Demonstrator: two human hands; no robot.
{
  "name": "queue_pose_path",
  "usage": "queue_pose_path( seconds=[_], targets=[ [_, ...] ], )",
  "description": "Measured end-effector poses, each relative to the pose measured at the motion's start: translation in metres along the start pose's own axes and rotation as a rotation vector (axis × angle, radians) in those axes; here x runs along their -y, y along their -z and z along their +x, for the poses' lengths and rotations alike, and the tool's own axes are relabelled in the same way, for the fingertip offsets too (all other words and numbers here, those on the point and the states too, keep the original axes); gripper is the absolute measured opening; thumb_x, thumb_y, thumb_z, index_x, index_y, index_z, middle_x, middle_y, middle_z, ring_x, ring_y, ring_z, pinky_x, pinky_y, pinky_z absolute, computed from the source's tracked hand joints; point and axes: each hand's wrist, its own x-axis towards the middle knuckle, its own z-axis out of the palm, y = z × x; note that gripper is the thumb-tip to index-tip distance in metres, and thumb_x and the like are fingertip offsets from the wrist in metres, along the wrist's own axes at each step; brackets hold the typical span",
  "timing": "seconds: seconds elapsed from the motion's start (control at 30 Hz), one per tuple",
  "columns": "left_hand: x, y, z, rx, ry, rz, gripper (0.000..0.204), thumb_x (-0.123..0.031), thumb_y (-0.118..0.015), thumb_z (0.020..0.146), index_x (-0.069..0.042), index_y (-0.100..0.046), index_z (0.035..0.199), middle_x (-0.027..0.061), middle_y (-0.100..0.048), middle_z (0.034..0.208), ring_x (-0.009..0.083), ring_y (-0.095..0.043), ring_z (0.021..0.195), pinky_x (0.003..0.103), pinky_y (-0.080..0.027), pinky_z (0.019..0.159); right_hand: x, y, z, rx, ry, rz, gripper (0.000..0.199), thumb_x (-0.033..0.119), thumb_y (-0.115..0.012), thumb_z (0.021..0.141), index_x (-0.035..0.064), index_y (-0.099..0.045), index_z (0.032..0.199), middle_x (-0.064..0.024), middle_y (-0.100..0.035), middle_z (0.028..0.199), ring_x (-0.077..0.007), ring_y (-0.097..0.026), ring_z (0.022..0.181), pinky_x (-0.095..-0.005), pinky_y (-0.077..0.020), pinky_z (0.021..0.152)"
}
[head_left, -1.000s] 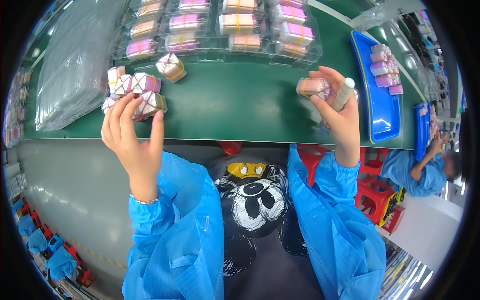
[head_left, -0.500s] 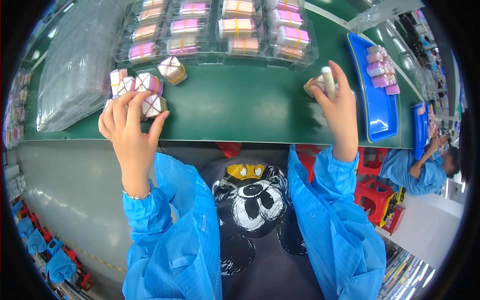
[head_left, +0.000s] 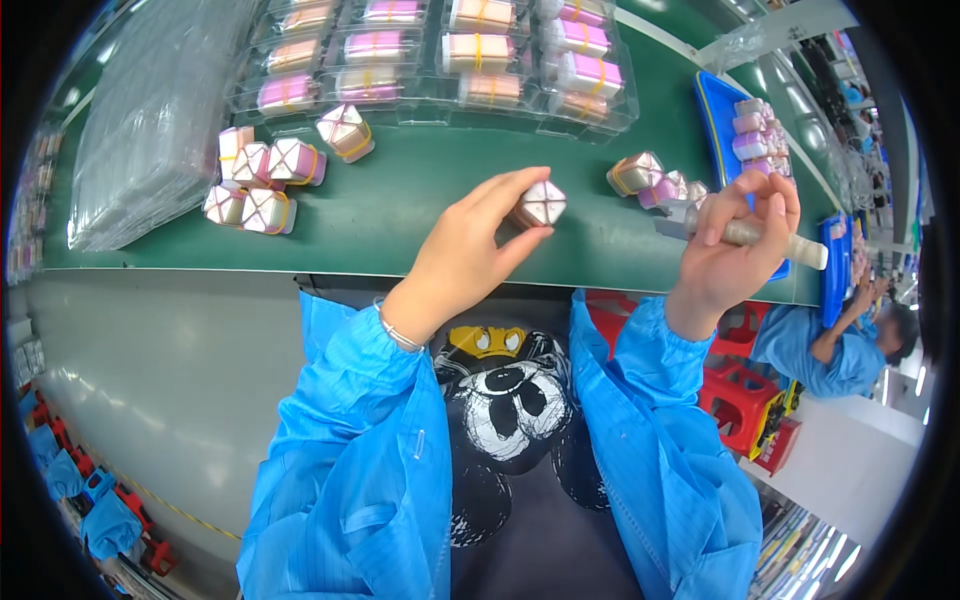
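Left hand, head view: We see the left hand (head_left: 470,240) pinching a white-ended block (head_left: 544,203) between thumb and fingertips, on the near side of the clear tray (head_left: 428,110).
Right hand: Its fingers (head_left: 740,185) curl around a pale-handled tool (head_left: 805,252), right of and nearer us than the clear tray.
Block's feel: We judge it light and firm, its wrapping apt to crease under a hard squeeze.
Best hold: We favour opposite flat sides, clear of the crossed end.
Loose blocks: A left cluster (head_left: 268,210) and right cluster (head_left: 635,172) lie off the clear tray's near corners.
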Motion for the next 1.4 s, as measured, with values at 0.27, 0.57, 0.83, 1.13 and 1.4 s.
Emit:
queue_pose_path(
  seconds=[0.27, 0.57, 0.83, 1.13, 1.4],
  targets=[
    [0.002, 0.004, -0.001, 0.125, -0.008, 0.037, 0.053, -0.005, -0.073, 0.079, -0.006, -0.054, 0.129, 0.0152, -0.062, 0.120, 0.0292, -0.063, 0.105, 0.036, -0.052, 0.088, -0.023, -0.034, -0.015, 0.254, -0.147, 0.243, 0.025, 0.018, -0.041, 0.098, -0.0007, -0.052, 0.111, -0.0177, -0.060, 0.084, -0.0102, -0.040, 0.038, -0.0224, -0.0313, 0.037],
    [0.004, 0.007, -0.001, 0.114, -0.025, 0.011, 0.051, -0.008, -0.074, 0.078, -0.003, -0.056, 0.125, 0.0174, -0.064, 0.114, 0.0307, -0.065, 0.094, 0.037, -0.053, 0.081, -0.036, -0.068, -0.022, 0.453, -0.220, 0.146, 0.020, 0.014, -0.048, 0.098, -0.0032, -0.057, 0.105, -0.0118, -0.061, 0.076, -0.0043, -0.043, 0.043, -0.0186, -0.0318, 0.041],
    [0.005, -0.001, -0.004, 0.022, -0.014, 0.019, 0.044, -0.011, -0.076, 0.076, -0.002, -0.059, 0.116, 0.0129, -0.066, 0.105, 0.0291, -0.066, 0.088, 0.035, -0.055, 0.076, -0.027, -0.081, -0.029, 0.390, -0.287, 0.008, 0.017, 0.013, -0.051, 0.098, -0.0016, -0.060, 0.099, -0.0052, -0.058, 0.070, -0.0021, -0.040, 0.044, -0.0185, -0.0311, 0.041],
    [0.005, -0.003, -0.003, -0.013, -0.055, 0.073, 0.042, -0.013, -0.077, 0.075, -0.004, -0.060, 0.113, 0.0132, -0.066, 0.104, 0.0295, -0.066, 0.090, 0.036, -0.054, 0.076, -0.033, -0.076, -0.031, 0.408, -0.291, 0.019, 0.016, 0.014, -0.048, 0.100, -0.0006, -0.056, 0.098, -0.0045, -0.054, 0.062, -0.0027, -0.039, 0.043, -0.0192, -0.0293, 0.040],
    [0.004, -0.003, -0.004, -0.007, -0.089, 0.121, 0.041, -0.011, -0.078, 0.074, -0.002, -0.060, 0.110, 0.0149, -0.066, 0.105, 0.0306, -0.066, 0.091, 0.036, -0.054, 0.078, -0.036, -0.075, -0.033, 0.437, -0.303, 0.018, 0.015, 0.014, -0.048, 0.100, -0.0007, -0.053, 0.098, -0.0035, -0.053, 0.060, -0.0027, -0.038, 0.043, -0.0197, -0.0280, 0.039]
  ],
)
